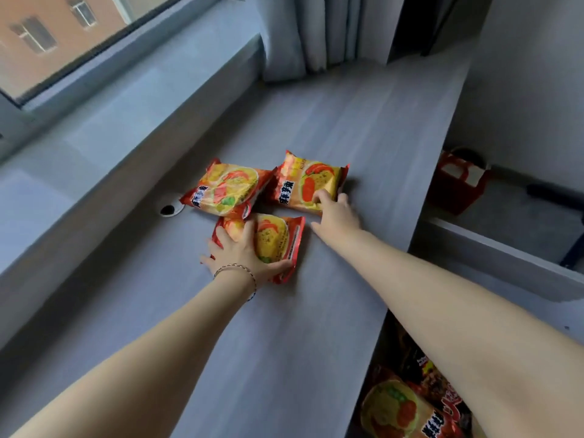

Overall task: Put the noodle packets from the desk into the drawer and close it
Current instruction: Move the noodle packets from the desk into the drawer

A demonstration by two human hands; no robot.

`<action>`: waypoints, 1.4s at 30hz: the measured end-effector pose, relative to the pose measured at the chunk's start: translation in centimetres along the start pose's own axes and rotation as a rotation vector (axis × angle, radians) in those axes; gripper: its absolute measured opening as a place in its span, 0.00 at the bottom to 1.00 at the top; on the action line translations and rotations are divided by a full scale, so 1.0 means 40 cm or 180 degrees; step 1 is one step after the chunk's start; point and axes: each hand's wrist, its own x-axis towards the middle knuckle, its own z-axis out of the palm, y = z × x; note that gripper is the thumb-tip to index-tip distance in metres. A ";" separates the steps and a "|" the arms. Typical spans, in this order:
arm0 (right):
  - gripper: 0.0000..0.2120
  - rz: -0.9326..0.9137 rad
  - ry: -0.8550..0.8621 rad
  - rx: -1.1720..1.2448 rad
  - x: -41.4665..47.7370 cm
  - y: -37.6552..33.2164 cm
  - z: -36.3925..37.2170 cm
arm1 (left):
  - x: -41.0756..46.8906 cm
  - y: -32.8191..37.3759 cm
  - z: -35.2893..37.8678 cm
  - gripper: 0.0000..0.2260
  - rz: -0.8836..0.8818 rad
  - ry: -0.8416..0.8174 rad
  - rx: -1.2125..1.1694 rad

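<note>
Three orange-and-yellow noodle packets lie together on the grey desk [316, 311]. My left hand [245, 252], with a thin bracelet at the wrist, grips the nearest packet [278, 238] with fingers over its left end and thumb under its near edge. My right hand [336, 210] rests on the near right corner of the far right packet [308, 184], fingers curled on it. The far left packet [227, 189] lies untouched. Below the desk's right edge the open drawer [410, 403] holds more noodle packets, partly hidden by my right forearm.
A round cable hole [169, 210] sits in the desk left of the packets. A window sill [94, 147] and window run along the left, curtains [316, 33] hang at the back. A red carton [458, 184] stands on the floor at the right.
</note>
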 end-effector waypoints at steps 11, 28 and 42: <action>0.08 0.0129 0.1336 0.1800 -0.195 0.164 -0.044 | -0.152 0.095 0.030 0.43 0.0357 -0.0522 -0.0399; 0.09 0.1637 -0.0109 0.1287 -0.579 0.685 0.004 | -0.465 0.336 0.384 0.44 0.1139 -0.1754 0.1390; 0.06 0.0348 -0.0388 0.0828 -0.246 0.305 -0.125 | -0.106 0.222 0.017 0.16 0.1335 0.0859 0.0021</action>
